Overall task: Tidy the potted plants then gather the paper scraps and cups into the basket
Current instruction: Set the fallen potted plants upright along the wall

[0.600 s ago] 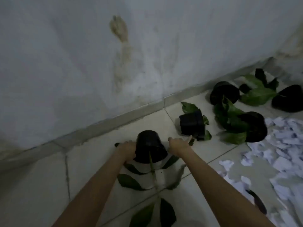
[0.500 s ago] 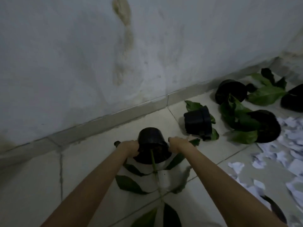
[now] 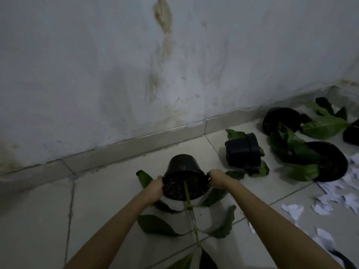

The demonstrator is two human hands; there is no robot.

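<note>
**Both my hands on a tipped plant pot by the wall**

The black pot [image 3: 184, 176] lies tilted on the tiled floor [image 3: 97, 210], a little out from the wall [image 3: 116, 74]. Its soil-filled mouth faces me and its base points away toward the wall, so its long axis runs from me to the wall. The stem [image 3: 189, 206] runs out of the soil toward me, with dark leaves spread flat on the tiles.

My left hand [image 3: 154, 188] grips the rim on the left and my right hand [image 3: 217, 179] grips it on the right, fingers curled around the edge. Both sit level with the mouth, neither nearer. To stand the pot upright, I judge the mouth must swing up and the base come down.

Further right along the wall, another black pot [image 3: 242, 150] lies on its side, and more pots [image 3: 328, 162] with leaves lie beyond it. White paper scraps [image 3: 293, 209] litter the floor at the right, farther from the wall. I see no basket or cups. The light is dim; the lowest leaves are cut off.
</note>
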